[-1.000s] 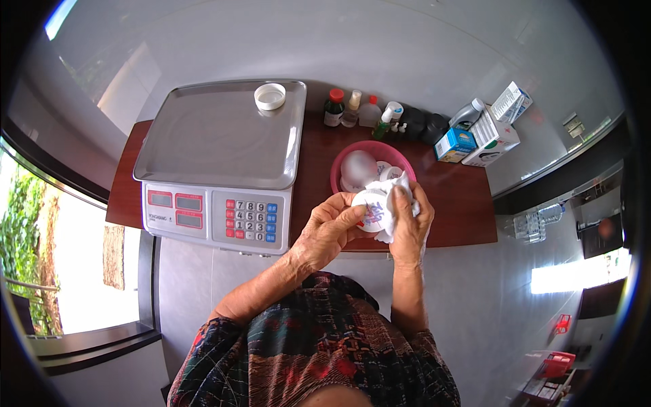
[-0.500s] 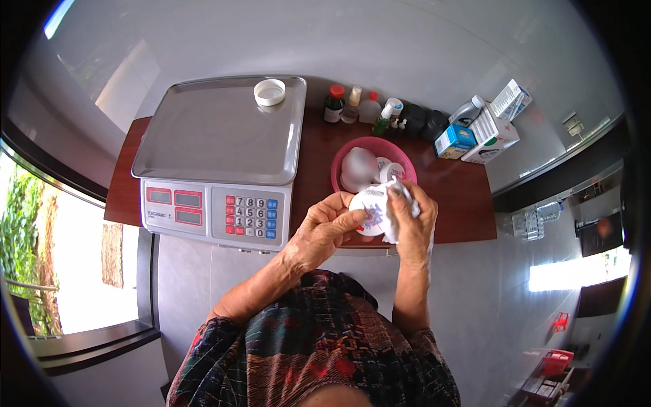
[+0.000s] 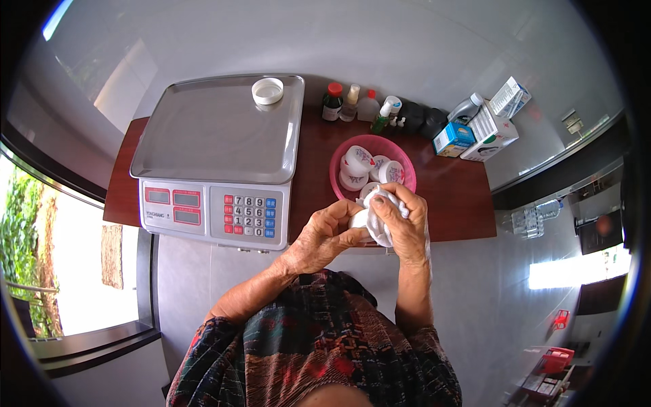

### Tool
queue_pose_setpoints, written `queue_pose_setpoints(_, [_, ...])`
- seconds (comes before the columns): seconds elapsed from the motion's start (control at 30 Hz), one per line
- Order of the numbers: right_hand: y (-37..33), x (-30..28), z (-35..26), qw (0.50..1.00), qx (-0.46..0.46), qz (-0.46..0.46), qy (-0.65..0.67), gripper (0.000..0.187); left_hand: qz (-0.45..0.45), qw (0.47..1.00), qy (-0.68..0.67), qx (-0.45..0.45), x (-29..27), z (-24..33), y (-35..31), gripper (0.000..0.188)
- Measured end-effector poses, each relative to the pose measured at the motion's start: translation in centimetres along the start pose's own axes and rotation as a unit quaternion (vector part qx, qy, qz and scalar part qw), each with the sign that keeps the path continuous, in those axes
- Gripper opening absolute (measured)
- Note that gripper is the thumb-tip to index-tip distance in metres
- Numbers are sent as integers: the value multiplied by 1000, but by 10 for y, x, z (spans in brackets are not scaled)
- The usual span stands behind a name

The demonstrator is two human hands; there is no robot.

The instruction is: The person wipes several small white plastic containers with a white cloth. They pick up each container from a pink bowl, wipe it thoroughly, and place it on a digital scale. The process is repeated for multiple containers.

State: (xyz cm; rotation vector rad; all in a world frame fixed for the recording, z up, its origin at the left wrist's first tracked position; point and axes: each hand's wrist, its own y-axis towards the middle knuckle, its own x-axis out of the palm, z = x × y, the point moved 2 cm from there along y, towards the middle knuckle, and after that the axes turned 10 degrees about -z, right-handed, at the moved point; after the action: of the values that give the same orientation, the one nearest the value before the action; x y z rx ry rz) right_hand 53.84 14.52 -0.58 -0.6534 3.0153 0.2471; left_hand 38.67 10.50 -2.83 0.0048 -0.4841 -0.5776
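Note:
In front of the wooden table's near edge, my left hand (image 3: 324, 236) pinches a round white lid (image 3: 359, 218) between thumb and fingers. My right hand (image 3: 407, 227) is closed on a white cloth (image 3: 381, 233), which it presses round the lid's right side. The cloth and fingers hide much of the lid. Just beyond my hands stands a pink bowl (image 3: 410, 164) with several white lids (image 3: 359, 160) bearing printed patterns. Another white lid (image 3: 268, 91), hollow side up, lies on the metal pan of the scale (image 3: 210, 139).
The scale takes up the table's left part. Small bottles (image 3: 368, 108) and dark containers (image 3: 434, 124) line the wall at the back. A blue box (image 3: 454, 140) and a white carton (image 3: 489, 139) stand at the back right. The table's front edge (image 3: 447, 239) runs close to my hands.
The lid in my left hand has tilted, so its printed face no longer shows, and the cloth now wraps round its side. My hands stay in nearly the same place.

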Motion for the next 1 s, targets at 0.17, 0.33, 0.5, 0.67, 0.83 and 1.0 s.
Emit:
queue_pose_setpoints(0.17, [-6,-2,9,985,27,-13,168,22,8,1000,-26,7,-7,-10,-1,22])
queue_pose_setpoints(0.33, [-11,-8,7,972,18,-85,219,30,11,1000,5,1,-11,-12,-4,20])
queue_pose_setpoints(0.5, [-14,8,-8,986,-108,-39,-117,31,20,999,-35,2,-8,-2,-1,22])
queue_pose_setpoints(0.67, [-14,8,-6,995,-65,32,-62,21,-6,999,-40,-3,-12,-5,-2,23])
queue_pose_setpoints(0.83, [-6,4,17,982,-4,118,150,19,2,999,-48,-1,-11,-5,-2,22])
queue_pose_setpoints(1.0, [-3,-11,13,958,-57,240,147,17,93,988,-120,-1,-17,-8,-2,22])
